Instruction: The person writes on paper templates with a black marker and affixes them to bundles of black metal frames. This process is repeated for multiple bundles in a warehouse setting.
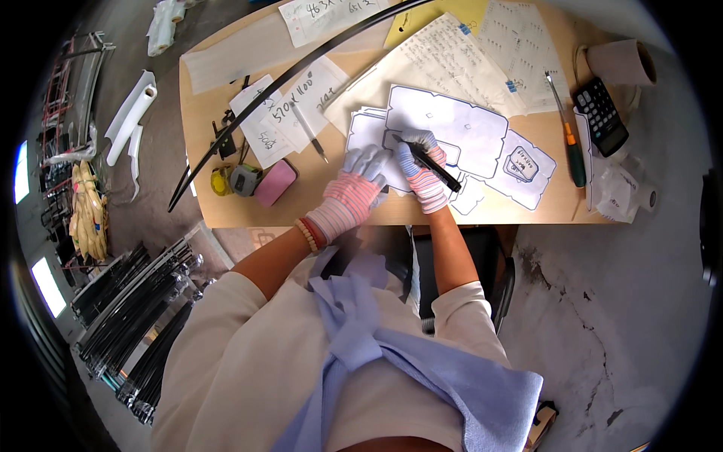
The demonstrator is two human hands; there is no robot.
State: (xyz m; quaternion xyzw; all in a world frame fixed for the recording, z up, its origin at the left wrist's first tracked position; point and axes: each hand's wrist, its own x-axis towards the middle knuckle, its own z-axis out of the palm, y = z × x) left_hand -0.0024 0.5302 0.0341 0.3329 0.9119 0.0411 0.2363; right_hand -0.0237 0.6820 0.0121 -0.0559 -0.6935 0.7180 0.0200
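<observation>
A person in a pale top and a lavender scarf (350, 324), tied in front, sits at a wooden table (263, 214), both hands in striped knit gloves. The left hand (357, 178) lies palm down over the left edge of the white cut-out sheets (471, 124), fingers stretched forward; whatever lies under its palm is hidden. Just beside it, the right hand (422, 170) grips a black marker (446, 174), which slants between thumb and fingers, its writing end toward the upper left and its thicker end beyond the fingers at lower right. Whether the tip touches the sheet cannot be told. At left sit a pink block (276, 183) and tape measures (245, 181); at right, a screwdriver (571, 147) and a calculator (600, 113). Farther back lie clipped handwritten papers (429, 71) and, at far right, a tube (619, 62).
</observation>
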